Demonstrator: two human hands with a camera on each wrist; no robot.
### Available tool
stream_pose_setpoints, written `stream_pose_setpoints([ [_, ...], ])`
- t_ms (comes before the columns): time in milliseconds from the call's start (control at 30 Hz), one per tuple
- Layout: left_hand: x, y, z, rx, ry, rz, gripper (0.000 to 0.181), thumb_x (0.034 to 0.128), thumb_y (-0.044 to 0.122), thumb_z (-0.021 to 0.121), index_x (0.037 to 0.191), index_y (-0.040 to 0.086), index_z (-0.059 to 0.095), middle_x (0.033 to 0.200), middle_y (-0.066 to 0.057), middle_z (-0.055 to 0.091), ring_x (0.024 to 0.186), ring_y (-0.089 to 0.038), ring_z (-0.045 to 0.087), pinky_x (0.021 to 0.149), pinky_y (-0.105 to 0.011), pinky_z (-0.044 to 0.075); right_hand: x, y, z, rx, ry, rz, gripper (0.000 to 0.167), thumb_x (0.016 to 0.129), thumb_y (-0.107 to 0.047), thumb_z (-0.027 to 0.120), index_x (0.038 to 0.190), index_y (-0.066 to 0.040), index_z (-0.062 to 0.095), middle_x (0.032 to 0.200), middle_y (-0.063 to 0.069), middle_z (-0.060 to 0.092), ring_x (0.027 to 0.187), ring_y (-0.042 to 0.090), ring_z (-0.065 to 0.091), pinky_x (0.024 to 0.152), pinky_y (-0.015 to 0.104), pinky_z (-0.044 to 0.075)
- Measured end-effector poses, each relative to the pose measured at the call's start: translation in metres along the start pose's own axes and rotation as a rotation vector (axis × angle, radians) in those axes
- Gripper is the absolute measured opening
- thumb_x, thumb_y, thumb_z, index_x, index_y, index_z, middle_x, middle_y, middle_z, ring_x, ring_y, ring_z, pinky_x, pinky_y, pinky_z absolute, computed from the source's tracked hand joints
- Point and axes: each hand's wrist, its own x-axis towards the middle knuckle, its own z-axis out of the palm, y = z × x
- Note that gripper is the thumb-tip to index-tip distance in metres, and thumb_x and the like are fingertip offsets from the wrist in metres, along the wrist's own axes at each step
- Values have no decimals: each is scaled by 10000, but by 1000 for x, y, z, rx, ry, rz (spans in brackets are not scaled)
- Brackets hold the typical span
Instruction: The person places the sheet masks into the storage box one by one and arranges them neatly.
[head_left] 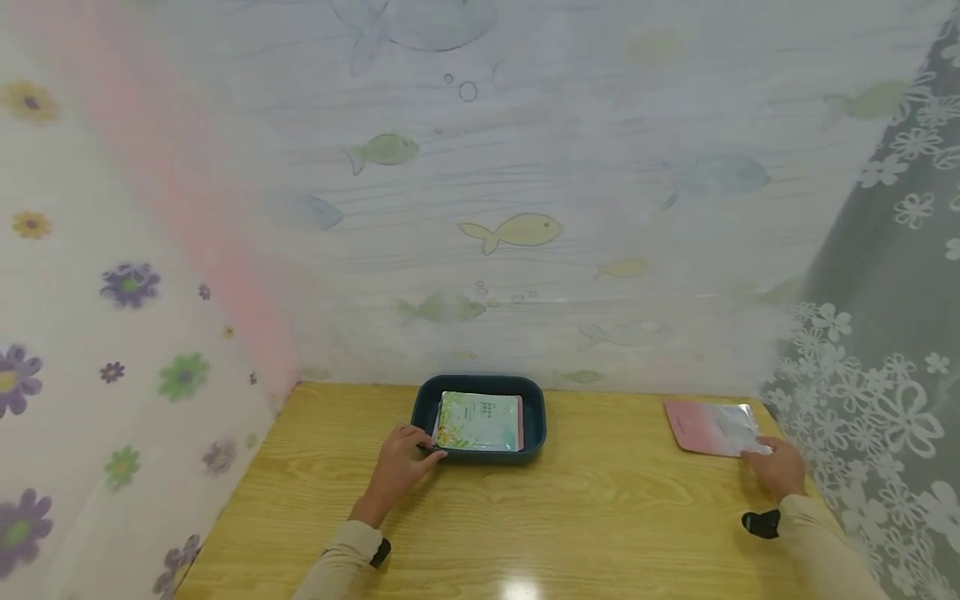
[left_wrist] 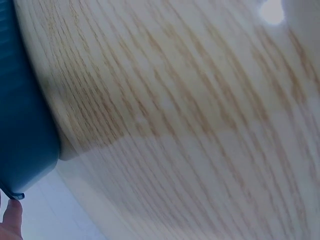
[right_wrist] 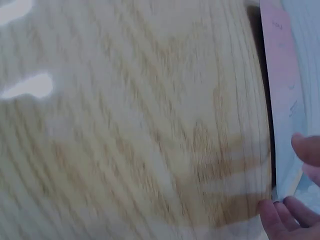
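My left hand (head_left: 399, 465) grips the left front corner of a dark teal plastic basin (head_left: 536, 425), its thumb along the front wall. In the left wrist view, the basin wall (left_wrist: 25, 110) fills the left side, with a fingertip at its rim. Inside the basin lie flat sheet-mask packets: a pale green floral packet (head_left: 483, 421) on top, pink edge showing beneath. Far to the right, my right hand (head_left: 780, 468) pinches the right end of a pink and silver packet (head_left: 708, 427). In the right wrist view, the thumb is over this packet (right_wrist: 282, 70), with fingers at its edge.
A wooden table (head_left: 585, 508) with a glossy top bears everything. Behind it hangs a fish-patterned curtain (head_left: 525, 317). Flower-patterned curtains (head_left: 90, 450) flank the table on the left and right. Dark bands (head_left: 761, 524) sit on both wrists.
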Motion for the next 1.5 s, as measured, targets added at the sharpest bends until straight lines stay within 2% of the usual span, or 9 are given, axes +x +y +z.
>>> stream_pose_setpoints([
  [300, 1, 0, 4, -1, 9, 20, 256, 660, 203, 872, 735, 95, 652, 782, 38, 587, 775, -146, 509, 686, -346, 472, 4, 9, 21, 149, 233, 115, 336, 839, -27, 536, 1069, 216, 567, 1059, 406, 543, 1037, 550, 449, 916, 603, 341],
  [467, 1, 1, 1, -1, 8, 11, 255, 659, 203, 874, 736, 97, 655, 786, 40, 588, 772, -141, 509, 684, -336, 477, 1, -4, 20, 205, 289, 143, 247, 813, -3, 540, 950, 181, 632, 703, 213, 621, 907, 451, 531, 717, 413, 445],
  [567, 1, 1, -1, 2, 23, 12, 258, 649, 196, 877, 736, 111, 649, 791, 47, 583, 766, -126, 501, 680, -329, 476, 0, -12, 21, 198, 264, 140, 246, 796, -9, 558, 939, 176, 635, 687, 171, 624, 874, 419, 527, 652, 360, 422],
  [767, 1, -2, -1, 0, 37, 23, 262, 641, 178, 881, 732, 123, 641, 785, 41, 584, 777, -131, 502, 695, -342, 472, -1, -15, 31, 160, 163, 120, 398, 799, -72, 644, 1075, 196, 541, 1082, 390, 502, 1028, 536, 379, 888, 576, 290],
  [1033, 2, -1, 2, -23, 36, 33, 263, 648, 185, 879, 735, 110, 642, 782, 33, 583, 772, -143, 503, 692, -338, 468, -11, -21, 34, 95, 209, 41, 223, 727, -19, 661, 836, 165, 598, 811, 306, 594, 898, 512, 455, 813, 566, 308],
  [1167, 5, -7, 3, -31, 30, 21, 264, 652, 193, 877, 744, 120, 641, 795, 43, 577, 767, -126, 494, 684, -321, 467, -13, -26, 34, 191, 171, 89, 257, 725, 11, 655, 906, 177, 580, 726, 229, 602, 858, 439, 541, 830, 471, 395],
  [1267, 7, -11, 4, -38, 29, 26, 272, 649, 199, 880, 747, 123, 638, 808, 47, 571, 770, -114, 494, 677, -305, 470, -14, -29, 32, 333, 83, 154, 339, 745, 52, 615, 1047, 186, 538, 678, 94, 614, 651, 243, 630, 614, 290, 508],
  [1333, 8, -14, 5, -49, 29, 30, 275, 649, 197, 881, 749, 120, 637, 817, 43, 568, 774, -111, 497, 676, -296, 470, -15, -29, 31, 407, 10, 171, 372, 767, 71, 577, 1110, 201, 511, 670, 37, 625, 546, 162, 636, 504, 290, 520],
  [1500, 13, -19, 6, -75, 27, 36, 274, 649, 181, 880, 754, 119, 635, 825, 33, 565, 780, -118, 499, 673, -293, 464, -20, -31, 29, 457, -72, 115, 328, 823, 55, 538, 1101, 229, 540, 747, 5, 649, 613, 88, 613, 573, 280, 536],
])
